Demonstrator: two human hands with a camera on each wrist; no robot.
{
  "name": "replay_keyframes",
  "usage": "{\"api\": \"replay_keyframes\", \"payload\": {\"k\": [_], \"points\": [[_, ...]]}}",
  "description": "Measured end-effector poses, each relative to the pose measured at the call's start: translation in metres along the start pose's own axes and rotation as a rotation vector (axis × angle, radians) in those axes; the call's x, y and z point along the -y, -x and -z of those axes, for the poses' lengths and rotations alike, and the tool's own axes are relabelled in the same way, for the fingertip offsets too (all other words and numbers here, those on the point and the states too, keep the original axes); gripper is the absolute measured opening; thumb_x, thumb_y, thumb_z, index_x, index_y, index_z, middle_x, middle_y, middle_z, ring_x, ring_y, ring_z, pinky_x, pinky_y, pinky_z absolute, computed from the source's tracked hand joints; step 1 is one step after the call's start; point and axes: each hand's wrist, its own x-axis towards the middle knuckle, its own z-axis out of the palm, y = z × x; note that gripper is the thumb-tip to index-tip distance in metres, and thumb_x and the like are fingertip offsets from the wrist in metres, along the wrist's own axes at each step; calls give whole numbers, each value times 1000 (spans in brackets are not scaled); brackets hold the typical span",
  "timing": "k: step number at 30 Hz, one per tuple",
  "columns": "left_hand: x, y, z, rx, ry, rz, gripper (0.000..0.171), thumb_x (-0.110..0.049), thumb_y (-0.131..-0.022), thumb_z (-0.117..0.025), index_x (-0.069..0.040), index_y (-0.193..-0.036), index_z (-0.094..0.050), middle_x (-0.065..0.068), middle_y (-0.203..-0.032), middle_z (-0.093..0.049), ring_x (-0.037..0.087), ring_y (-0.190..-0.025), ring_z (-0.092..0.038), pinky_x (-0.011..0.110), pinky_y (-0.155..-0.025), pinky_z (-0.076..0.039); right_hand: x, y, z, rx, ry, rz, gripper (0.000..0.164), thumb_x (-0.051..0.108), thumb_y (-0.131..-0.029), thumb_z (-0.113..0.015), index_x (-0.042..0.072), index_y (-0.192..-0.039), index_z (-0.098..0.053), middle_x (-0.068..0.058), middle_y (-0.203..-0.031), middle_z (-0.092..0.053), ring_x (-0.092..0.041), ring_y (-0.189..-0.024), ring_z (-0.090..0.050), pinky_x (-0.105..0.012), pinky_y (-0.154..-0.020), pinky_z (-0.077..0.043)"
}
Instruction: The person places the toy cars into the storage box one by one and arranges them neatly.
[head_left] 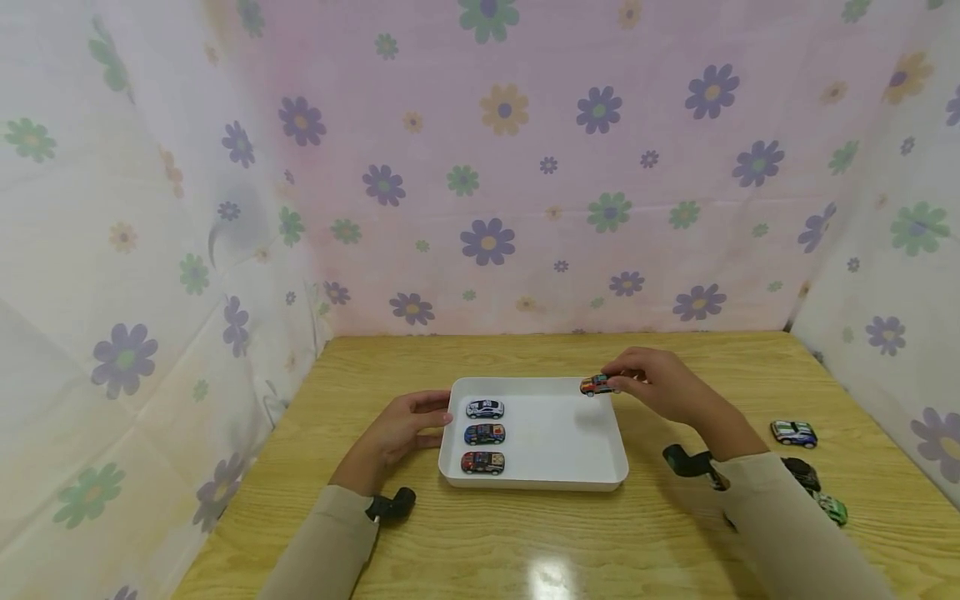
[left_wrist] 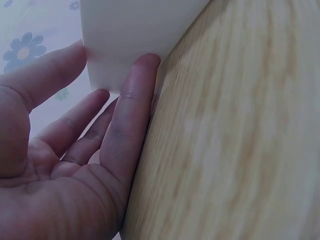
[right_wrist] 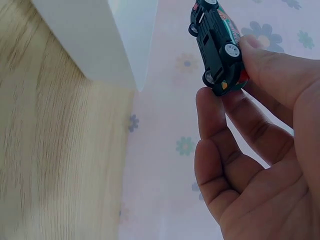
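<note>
My right hand (head_left: 660, 387) pinches a red toy car (head_left: 597, 384) between thumb and fingers, above the far right corner of a white tray (head_left: 558, 442). From the right wrist view, the toy car (right_wrist: 217, 47) shows its black underside and wheels. My left hand (head_left: 401, 429) touches the tray's left side; in the left wrist view, a fingertip (left_wrist: 147, 62) rests against the outer wall (left_wrist: 130, 35). Along the tray's left side stand a white toy car (head_left: 484, 409), a blue one (head_left: 484, 434) and a dark red one (head_left: 482, 462), in a column.
On the wooden table (head_left: 480, 542), right of the tray, lie a white-and-green striped toy car (head_left: 794, 433), a black one (head_left: 801, 473) and a green one (head_left: 831, 507), the last two partly behind the right sleeve. Flowered cloth (head_left: 555, 192) encloses the table's back and sides.
</note>
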Motion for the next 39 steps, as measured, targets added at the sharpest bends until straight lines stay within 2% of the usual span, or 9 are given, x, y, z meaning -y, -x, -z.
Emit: {"api": "replay_keyframes", "payload": {"k": [11, 24, 33, 39], "points": [[-1, 1, -3, -4, -3, -1, 56, -8, -95, -75, -7, -148, -55, 16, -148, -57, 29, -124, -65, 47, -94, -62, 7, -9, -12, 7, -35, 21, 23, 23, -101, -70, 16, -122, -76, 4, -109, -71, -11, -90, -61, -30, -76, -55], [-4, 3, -7, -2, -22, 4, 54, -7, -96, -73, -7, -147, -55, 17, -148, -57, 29, -123, -65, 46, -95, -61, 17, -24, -26, 43, -66, 21, 23, 25, -102, -69, 16, -122, -76, 4, -110, -70, -12, -90, -61, -31, -77, -55], [-4, 4, -7, -9, -20, 9, 53, -7, -96, -74, -7, -146, -56, 17, -146, -59, 28, -122, -66, 46, -94, -62, 26, -32, -38, 58, -95, -26, 22, 24, -100, -70, 17, -120, -76, 1, -111, -70, -15, -92, -62, -34, -80, -54], [-4, 3, -7, -15, -15, 15, 53, -5, -96, -74, -7, -146, -57, 16, -146, -59, 28, -121, -66, 46, -94, -62, 26, -36, -47, 60, -97, -61, 21, 23, -100, -72, 16, -118, -77, 0, -109, -71, -14, -90, -62, -30, -75, -54]]}}
